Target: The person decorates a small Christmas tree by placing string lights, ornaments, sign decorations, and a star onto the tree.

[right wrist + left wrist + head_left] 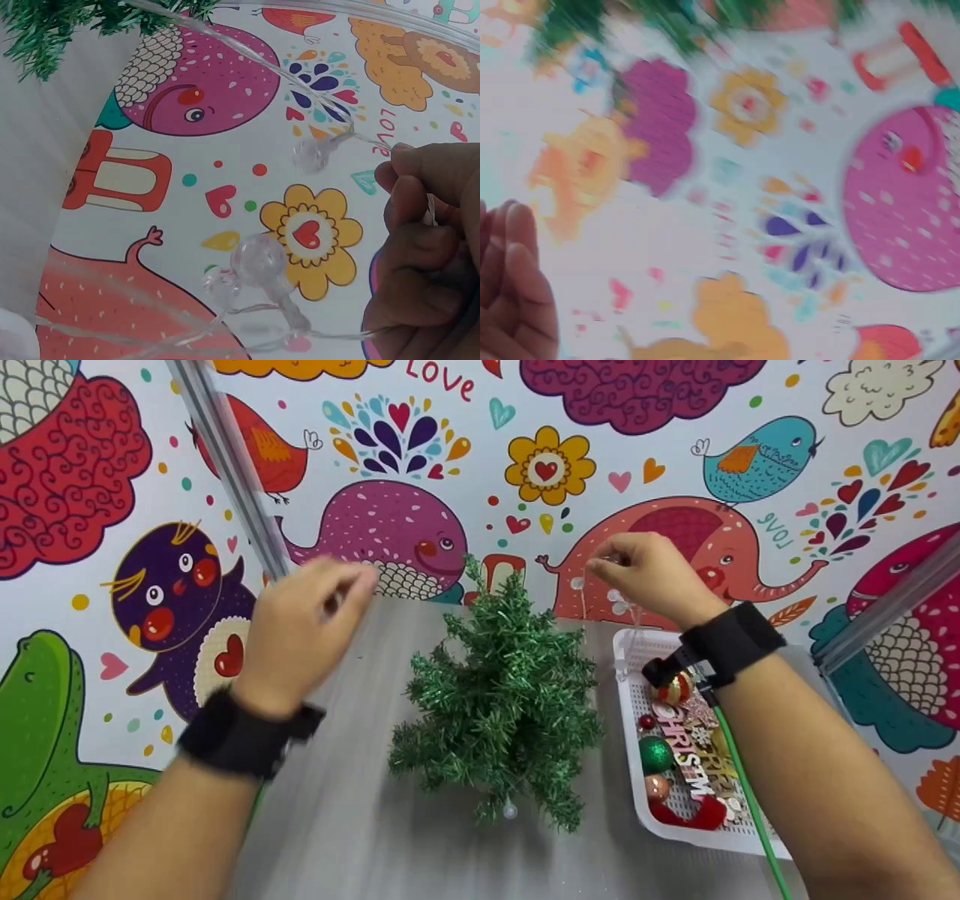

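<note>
My right hand [664, 577] pinches the thin clear wire of a string of lights between thumb and fingers, above and to the right of a small green tinsel Christmas tree [502, 697]. Round clear bulbs [259, 260] hang from that wire in the right wrist view, and one stretch of it runs toward the tree. Another clear bulb [510, 808] shows at the tree's lower front. Left of the treetop, my left hand [296, 634] is raised and blurred, its fingers loosely bent, with nothing visible in them.
A white plastic basket [631, 765] stands right of the tree, under my right forearm. In it lie a green glitter ball [656, 755], a pink Christmas letter sign [681, 754] and other ornaments. Printed panels [480, 450] enclose the grey table [322, 810] at the back and sides.
</note>
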`<action>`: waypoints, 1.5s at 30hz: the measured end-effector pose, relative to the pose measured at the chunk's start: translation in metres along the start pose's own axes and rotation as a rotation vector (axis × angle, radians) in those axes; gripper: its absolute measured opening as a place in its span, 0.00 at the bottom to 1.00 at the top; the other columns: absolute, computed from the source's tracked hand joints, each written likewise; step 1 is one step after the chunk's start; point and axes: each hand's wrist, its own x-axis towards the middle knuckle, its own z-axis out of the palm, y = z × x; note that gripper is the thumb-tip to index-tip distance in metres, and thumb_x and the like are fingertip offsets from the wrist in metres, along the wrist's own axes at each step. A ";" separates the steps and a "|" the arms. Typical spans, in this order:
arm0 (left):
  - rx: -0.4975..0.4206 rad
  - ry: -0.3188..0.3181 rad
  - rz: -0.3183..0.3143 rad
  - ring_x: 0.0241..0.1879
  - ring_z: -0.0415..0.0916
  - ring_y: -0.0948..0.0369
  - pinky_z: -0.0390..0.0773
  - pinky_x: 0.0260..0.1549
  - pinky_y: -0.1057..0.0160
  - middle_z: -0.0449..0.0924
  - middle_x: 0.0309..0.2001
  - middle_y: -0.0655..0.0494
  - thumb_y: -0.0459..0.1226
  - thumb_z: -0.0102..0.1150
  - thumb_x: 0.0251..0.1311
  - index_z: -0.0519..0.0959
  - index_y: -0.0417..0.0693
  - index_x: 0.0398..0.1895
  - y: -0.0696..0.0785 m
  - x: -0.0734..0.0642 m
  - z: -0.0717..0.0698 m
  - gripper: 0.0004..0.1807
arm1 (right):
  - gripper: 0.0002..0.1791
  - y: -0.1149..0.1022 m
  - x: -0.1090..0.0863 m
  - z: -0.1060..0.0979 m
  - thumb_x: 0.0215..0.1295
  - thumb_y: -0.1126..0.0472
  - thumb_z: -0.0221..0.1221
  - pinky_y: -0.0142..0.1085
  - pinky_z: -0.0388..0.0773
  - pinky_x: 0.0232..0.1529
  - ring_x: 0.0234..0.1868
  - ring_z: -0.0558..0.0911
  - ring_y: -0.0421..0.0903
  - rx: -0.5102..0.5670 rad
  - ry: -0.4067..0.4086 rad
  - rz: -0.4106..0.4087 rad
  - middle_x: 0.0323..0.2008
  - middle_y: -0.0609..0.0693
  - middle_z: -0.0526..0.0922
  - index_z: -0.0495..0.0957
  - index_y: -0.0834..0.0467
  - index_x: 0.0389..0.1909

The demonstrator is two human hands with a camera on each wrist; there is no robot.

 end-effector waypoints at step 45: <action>-0.323 -0.757 -0.407 0.35 0.65 0.56 0.66 0.35 0.61 0.76 0.41 0.47 0.28 0.52 0.71 0.87 0.41 0.55 -0.072 0.027 0.127 0.17 | 0.08 0.064 0.052 0.080 0.72 0.63 0.64 0.35 0.84 0.40 0.38 0.86 0.48 0.156 -0.115 -0.046 0.38 0.53 0.87 0.80 0.63 0.47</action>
